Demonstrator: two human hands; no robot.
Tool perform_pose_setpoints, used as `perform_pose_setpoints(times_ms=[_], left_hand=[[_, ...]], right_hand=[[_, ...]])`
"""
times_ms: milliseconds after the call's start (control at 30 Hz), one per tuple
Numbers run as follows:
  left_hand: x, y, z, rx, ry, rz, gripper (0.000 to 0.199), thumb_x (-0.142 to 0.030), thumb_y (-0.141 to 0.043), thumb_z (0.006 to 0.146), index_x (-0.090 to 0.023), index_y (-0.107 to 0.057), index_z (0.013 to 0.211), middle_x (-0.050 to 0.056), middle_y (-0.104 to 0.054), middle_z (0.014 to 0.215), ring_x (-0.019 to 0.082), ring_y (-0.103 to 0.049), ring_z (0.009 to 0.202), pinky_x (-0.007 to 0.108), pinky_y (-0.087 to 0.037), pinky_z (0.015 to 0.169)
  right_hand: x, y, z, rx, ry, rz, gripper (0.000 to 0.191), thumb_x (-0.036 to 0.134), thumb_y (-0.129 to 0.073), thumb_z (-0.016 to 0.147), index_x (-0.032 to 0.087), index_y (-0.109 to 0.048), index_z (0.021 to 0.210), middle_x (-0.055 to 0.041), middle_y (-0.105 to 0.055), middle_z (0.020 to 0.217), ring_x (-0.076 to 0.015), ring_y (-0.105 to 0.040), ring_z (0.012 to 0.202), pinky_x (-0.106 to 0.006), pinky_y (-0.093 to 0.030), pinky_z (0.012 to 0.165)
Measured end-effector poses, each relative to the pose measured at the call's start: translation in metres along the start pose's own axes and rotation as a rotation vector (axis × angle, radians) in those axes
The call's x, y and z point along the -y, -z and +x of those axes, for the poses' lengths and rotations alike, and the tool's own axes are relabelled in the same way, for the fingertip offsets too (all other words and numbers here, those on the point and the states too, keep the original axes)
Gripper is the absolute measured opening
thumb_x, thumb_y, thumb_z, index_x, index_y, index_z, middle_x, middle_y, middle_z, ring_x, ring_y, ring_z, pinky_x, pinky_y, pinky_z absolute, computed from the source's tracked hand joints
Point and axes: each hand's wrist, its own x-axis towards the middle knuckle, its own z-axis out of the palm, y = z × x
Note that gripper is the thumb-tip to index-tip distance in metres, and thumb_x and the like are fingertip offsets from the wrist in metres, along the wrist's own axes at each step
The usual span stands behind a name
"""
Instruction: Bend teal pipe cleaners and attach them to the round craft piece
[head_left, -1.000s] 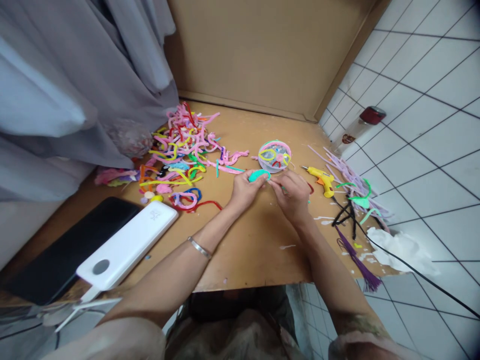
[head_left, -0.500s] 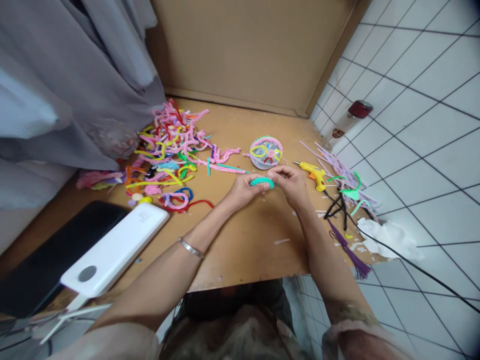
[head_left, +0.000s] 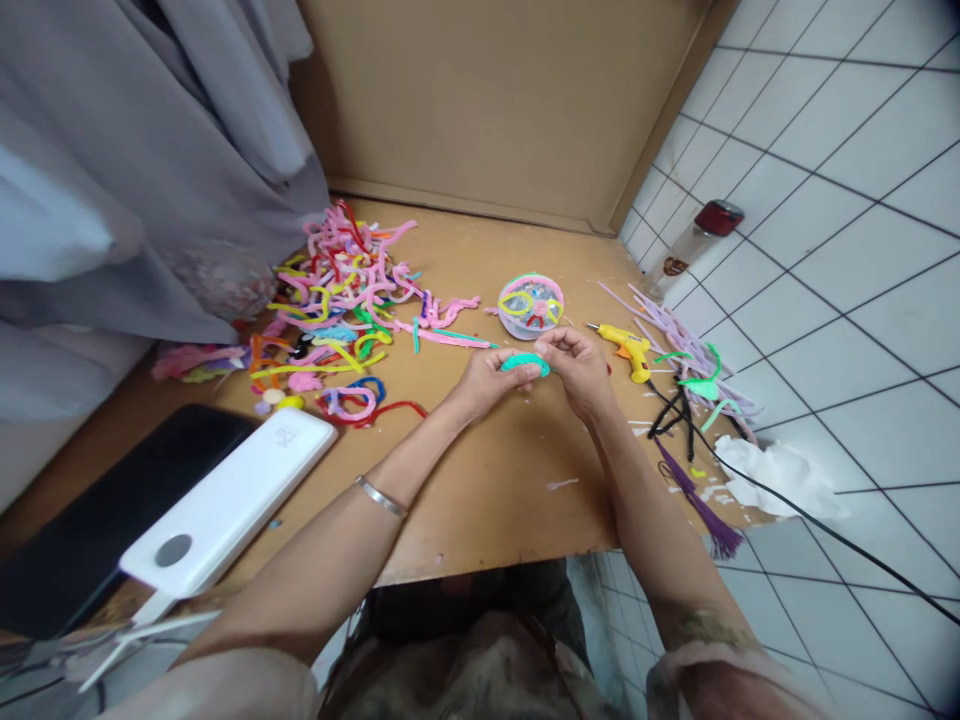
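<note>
Between my two hands, above the middle of the table, is a teal coil of fuzzy pipe cleaner (head_left: 526, 362). My left hand (head_left: 487, 382) is closed on it from the left, with the thumb lying along its near side. My right hand (head_left: 576, 365) pinches at the coil's right end with thumb and forefinger; its other fingers curl behind. Just beyond the hands stands a round clear container (head_left: 531, 306) with pink and yellow pipe cleaners on it. A yellow glue gun (head_left: 626, 348) lies to the right of my right hand.
A heap of mixed pipe cleaners (head_left: 349, 280) covers the back left. Nearer lie a white power bank (head_left: 232, 495) and a black phone-like slab (head_left: 112, 510). On the right are lilac pipe cleaners (head_left: 679, 330), a purple tassel (head_left: 701, 505), crumpled tissue (head_left: 772, 472) and a black cord (head_left: 780, 497).
Both hands stay in nearly the same place on the teal coil. The coil and fingers have turned very slightly; nothing else has visibly moved.
</note>
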Motion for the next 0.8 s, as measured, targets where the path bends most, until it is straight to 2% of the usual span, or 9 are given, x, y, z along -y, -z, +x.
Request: perform_pose_setpoints(times_ms=[267,433,500,600,700,800], left_hand=[[0.000,0.001,-0.002,0.029,-0.006,0.053,0.047,-0.056,-0.084,0.064,-0.014,-0.062,0.062,0.000,-0.059,0.058,0.010,-0.050,0.056,0.024,-0.042,0.058],[0.003,0.002,-0.003,0.076,-0.025,0.031,0.045,-0.054,-0.083,0.066,-0.013,-0.064,0.063,0.001,-0.060,0.059,0.010,-0.052,0.058,0.024,-0.042,0.060],[0.003,0.002,-0.003,0.080,-0.001,-0.010,0.046,-0.054,-0.084,0.064,-0.013,-0.064,0.063,0.000,-0.059,0.058,0.010,-0.052,0.057,0.025,-0.042,0.060],[0.002,0.002,-0.002,0.055,0.034,-0.097,0.046,-0.053,-0.086,0.061,-0.013,-0.063,0.063,-0.001,-0.056,0.056,0.009,-0.049,0.055,0.024,-0.041,0.057],[0.000,0.004,0.000,0.026,0.076,-0.189,0.046,-0.048,-0.090,0.057,-0.014,-0.061,0.064,-0.003,-0.053,0.056,0.007,-0.045,0.052,0.022,-0.036,0.053],[-0.003,0.007,0.000,0.056,0.105,-0.268,0.046,-0.045,-0.091,0.055,-0.013,-0.059,0.064,-0.004,-0.052,0.058,0.006,-0.043,0.052,0.021,-0.034,0.051]], right_hand=[[0.000,-0.002,-0.003,0.007,0.041,-0.008,0.039,0.052,-0.083,0.064,0.019,-0.061,0.067,0.0039,-0.056,0.061,-0.0101,-0.048,0.056,-0.024,-0.043,0.055],[-0.009,-0.002,-0.003,0.059,0.040,0.016,0.043,0.057,-0.075,0.074,0.020,-0.056,0.063,0.0042,-0.049,0.057,-0.0099,-0.043,0.054,-0.025,-0.039,0.053],[-0.011,0.001,-0.003,0.068,0.061,-0.017,0.042,0.057,-0.069,0.080,0.020,-0.057,0.064,0.0035,-0.050,0.058,-0.0106,-0.044,0.054,-0.026,-0.041,0.055],[-0.008,0.004,-0.002,0.033,0.214,-0.192,0.033,0.050,-0.059,0.091,0.020,-0.069,0.081,-0.0017,-0.064,0.072,-0.0150,-0.057,0.066,-0.030,-0.050,0.067],[-0.004,0.006,-0.002,0.031,0.487,-0.436,0.025,0.040,-0.056,0.095,0.024,-0.074,0.101,-0.0067,-0.072,0.093,-0.0207,-0.066,0.086,-0.037,-0.054,0.082],[-0.005,0.006,-0.002,0.063,0.676,-0.583,0.024,0.031,-0.054,0.097,0.025,-0.076,0.104,-0.0081,-0.074,0.095,-0.0225,-0.068,0.092,-0.039,-0.054,0.086]])
